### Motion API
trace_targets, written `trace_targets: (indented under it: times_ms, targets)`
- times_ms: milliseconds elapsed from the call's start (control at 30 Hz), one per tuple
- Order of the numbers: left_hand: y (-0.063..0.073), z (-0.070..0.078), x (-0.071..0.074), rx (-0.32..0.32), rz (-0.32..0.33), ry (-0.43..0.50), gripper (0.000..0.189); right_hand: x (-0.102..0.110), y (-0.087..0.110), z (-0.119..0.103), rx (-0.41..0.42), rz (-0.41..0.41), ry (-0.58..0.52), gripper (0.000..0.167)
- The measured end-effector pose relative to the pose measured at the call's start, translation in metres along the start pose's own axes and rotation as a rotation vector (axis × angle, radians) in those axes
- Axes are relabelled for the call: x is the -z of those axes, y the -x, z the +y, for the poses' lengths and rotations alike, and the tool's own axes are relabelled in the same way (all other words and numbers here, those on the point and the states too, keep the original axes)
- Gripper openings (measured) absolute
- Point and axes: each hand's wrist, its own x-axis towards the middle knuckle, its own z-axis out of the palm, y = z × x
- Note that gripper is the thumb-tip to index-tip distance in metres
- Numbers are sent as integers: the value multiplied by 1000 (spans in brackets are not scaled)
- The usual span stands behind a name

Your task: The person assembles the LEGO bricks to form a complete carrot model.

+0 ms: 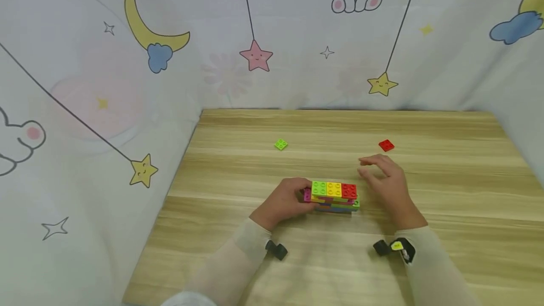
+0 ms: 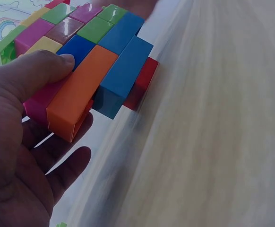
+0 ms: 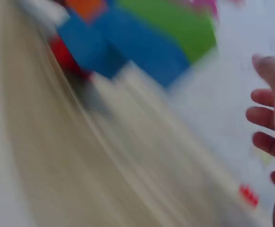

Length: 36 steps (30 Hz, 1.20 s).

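Observation:
A stack of coloured toy building bricks [image 1: 333,190] stands on the wooden table, topped by a row of green, yellow and red studs. My left hand [image 1: 289,202] grips its left end. In the left wrist view the thumb lies on the near face of the brick stack [image 2: 83,61], beside a blue and an orange brick, with some fingers behind. My right hand [image 1: 388,188] is apart from the stack, to its right, fingers bent loosely and holding nothing. Beyond it lies a small red brick [image 1: 386,145]. The right wrist view is blurred.
A small light-green brick [image 1: 281,144] lies on the wooden table [image 1: 238,164] behind the left hand. A white cloth [image 1: 297,84] printed with stars, moons and animals hangs behind the table's far edge and along its left and right sides.

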Motion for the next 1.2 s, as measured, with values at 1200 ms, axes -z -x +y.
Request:
trace_targets:
  times_ms: [1200]
  targets:
    - [1,-2,1,-44,11,-25,37,32,-28,57,-275,108,172,44]
